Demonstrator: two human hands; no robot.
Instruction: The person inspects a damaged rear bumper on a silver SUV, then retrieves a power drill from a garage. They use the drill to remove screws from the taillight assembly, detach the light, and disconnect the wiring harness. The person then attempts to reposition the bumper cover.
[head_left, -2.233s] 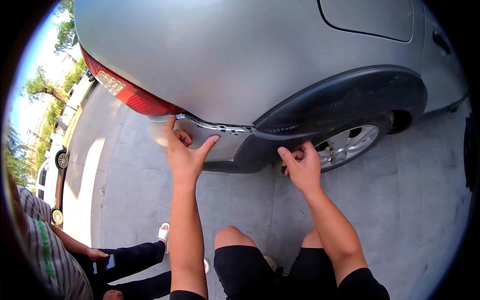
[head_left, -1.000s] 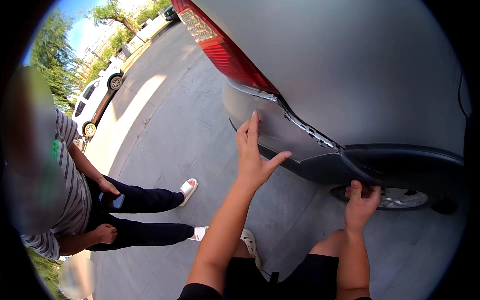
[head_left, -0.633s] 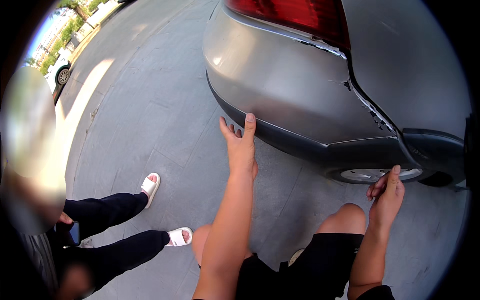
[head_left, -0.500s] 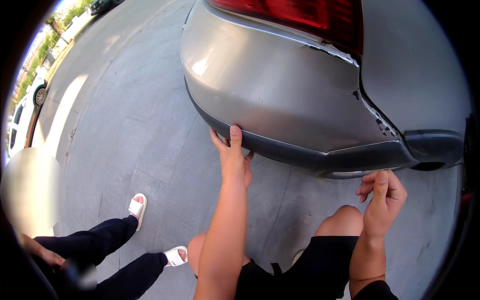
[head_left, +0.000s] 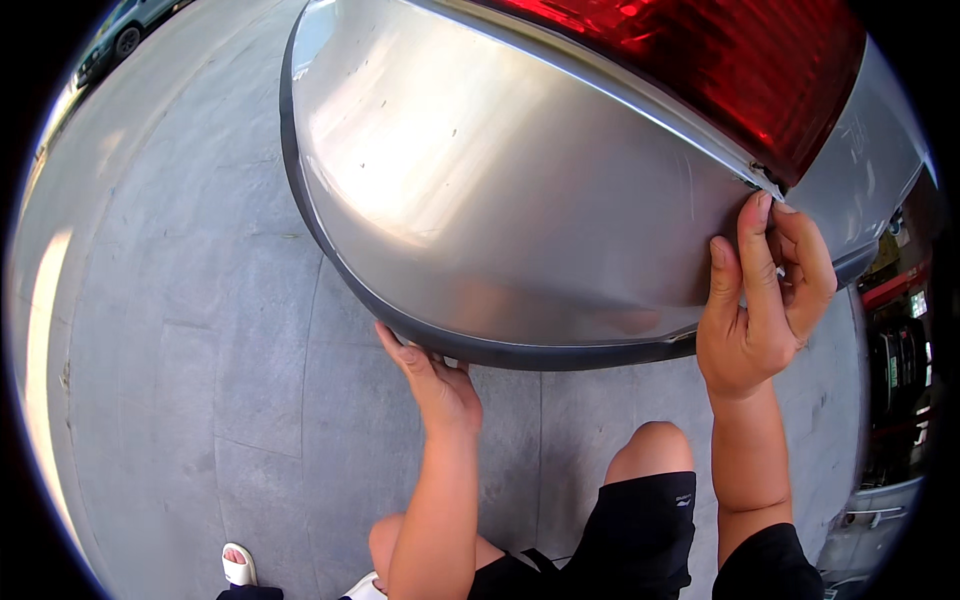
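A silver car bumper [head_left: 470,200] with a black lower trim strip [head_left: 510,354] fills the upper middle, below a red tail light [head_left: 730,90]. My left hand [head_left: 440,392] holds the trim from below; its fingers reach under the lip and are partly hidden. At the bumper's upper right corner, just under the tail light, is my right hand [head_left: 755,310]. Its index fingertip touches the corner, its thumb lies by the bumper face, and its other fingers bend around the side edge. Chipped paint shows at that corner.
Grey paving [head_left: 250,330] surrounds the car. A white slide sandal [head_left: 238,566] on another person's foot is at the lower left. A dark vehicle [head_left: 897,370] stands in the shade at the far right, and another car [head_left: 125,40] is at the upper left.
My right hand has risen from below the bumper to its corner by the tail light. My left hand stays at the lower trim. The view has come closer to the bumper.
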